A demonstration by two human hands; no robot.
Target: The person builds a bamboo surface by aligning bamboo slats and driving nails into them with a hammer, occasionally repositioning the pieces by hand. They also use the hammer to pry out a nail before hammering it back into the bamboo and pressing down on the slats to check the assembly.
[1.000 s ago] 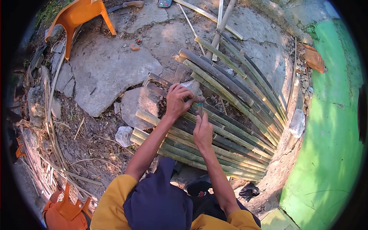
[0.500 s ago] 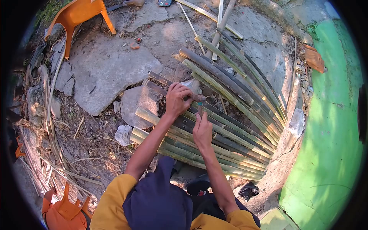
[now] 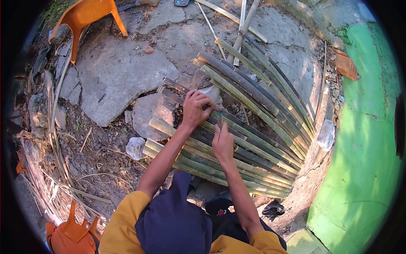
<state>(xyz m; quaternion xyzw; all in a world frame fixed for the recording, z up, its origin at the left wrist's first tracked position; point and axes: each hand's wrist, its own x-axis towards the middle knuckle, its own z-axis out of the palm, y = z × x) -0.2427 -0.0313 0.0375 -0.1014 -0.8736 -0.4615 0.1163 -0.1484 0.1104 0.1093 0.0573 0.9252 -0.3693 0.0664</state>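
My right hand is closed around the handle of a hammer, which has a teal band below its head. The hammer head is right beside the fingertips of my left hand, over the bamboo poles. The fingers of my left hand are bent and pinched together at a dark bamboo pole; whatever is between them is hidden. Under both hands, several green and dark bamboo poles lie side by side, fanning out from the right.
An orange plastic chair stands at the upper left, near broken concrete slabs. A white stone lies left of the poles. Long bamboo strips run along the left. To the right are a low ledge and a green surface.
The hammer head has shifted and turned slightly beside my left fingers. Both hands stay in nearly the same place, and the poles lie as before.
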